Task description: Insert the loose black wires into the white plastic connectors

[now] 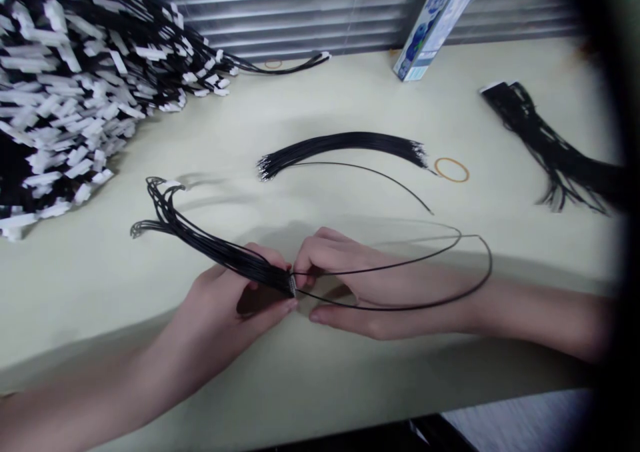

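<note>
My left hand (235,302) is closed around a bundle of thin black wires (200,239) that ends in a small white connector (291,285) at my fingertips. The bundle fans out to the upper left over the cream table (350,105). My right hand (350,285) pinches the end of a single black wire (450,245) right at the connector; that wire loops away to the right and back under my palm.
A loose sheaf of black wires (345,144) lies mid-table beside a rubber band (451,169). A big heap of wires with white connectors (65,92) fills the left. Another black wire bunch (555,149) lies right. A blue-white carton (435,25) leans at the back.
</note>
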Motion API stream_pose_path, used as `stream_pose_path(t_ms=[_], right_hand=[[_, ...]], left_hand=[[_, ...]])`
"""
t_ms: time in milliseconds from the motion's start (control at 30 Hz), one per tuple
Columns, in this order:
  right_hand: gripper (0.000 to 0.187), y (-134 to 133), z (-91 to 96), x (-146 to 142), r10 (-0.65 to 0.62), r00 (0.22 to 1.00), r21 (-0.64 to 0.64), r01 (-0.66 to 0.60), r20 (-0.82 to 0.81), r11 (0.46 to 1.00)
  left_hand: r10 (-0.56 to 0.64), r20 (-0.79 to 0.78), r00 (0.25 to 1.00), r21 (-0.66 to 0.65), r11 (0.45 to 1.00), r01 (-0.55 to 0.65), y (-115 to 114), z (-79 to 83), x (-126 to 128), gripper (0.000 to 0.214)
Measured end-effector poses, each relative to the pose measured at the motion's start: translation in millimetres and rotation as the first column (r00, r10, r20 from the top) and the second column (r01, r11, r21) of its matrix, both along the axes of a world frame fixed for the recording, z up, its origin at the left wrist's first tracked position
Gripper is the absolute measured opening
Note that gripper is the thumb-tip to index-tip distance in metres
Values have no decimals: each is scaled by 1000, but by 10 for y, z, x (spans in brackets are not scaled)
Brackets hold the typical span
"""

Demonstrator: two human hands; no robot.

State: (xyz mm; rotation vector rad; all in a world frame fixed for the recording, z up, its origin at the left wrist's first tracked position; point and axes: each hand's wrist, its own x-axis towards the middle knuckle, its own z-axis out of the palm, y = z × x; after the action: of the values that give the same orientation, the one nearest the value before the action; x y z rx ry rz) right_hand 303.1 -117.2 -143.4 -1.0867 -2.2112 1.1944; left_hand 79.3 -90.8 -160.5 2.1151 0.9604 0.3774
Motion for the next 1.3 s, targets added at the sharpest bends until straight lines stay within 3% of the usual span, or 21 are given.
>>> stream_pose_path(t_ms=[200,333,533,867,967,1067,1233,1300], right_hand=[[5,-7,-38,-26,-101,993,-123,94,-58,988],[6,-3,-79,-60,-233,962,-181,206,-145,962],[8,12,-111,-76,-385,883,-274,313,-269,909],[17,-31,-99,-97,-382,895,-186,344,-232,920],[18,-27,-86,-96,-333,914,-98,318,-230,943],[17,-15,-104,-80,-221,952,87,244,-213,966],[22,5,-150,-70,-130,988,397,150,-79,905],[23,14,-151,-77,-138,990,461,140,-38,876]], left_hand=[[-2,-12,1000,54,999,3,7,13,6,23],[-2,-48,999,102,995,7,21,42,27,23],[21,-74,997,46,999,-18,10,59,36,22],[30,-98,995,98,995,-20,11,66,43,24],[23,-101,995,87,996,-14,7,75,39,23],[22,-84,996,79,997,-15,12,69,34,22],[29,-69,997,89,996,-23,22,41,34,25],[31,-61,998,105,994,-24,24,33,36,25]])
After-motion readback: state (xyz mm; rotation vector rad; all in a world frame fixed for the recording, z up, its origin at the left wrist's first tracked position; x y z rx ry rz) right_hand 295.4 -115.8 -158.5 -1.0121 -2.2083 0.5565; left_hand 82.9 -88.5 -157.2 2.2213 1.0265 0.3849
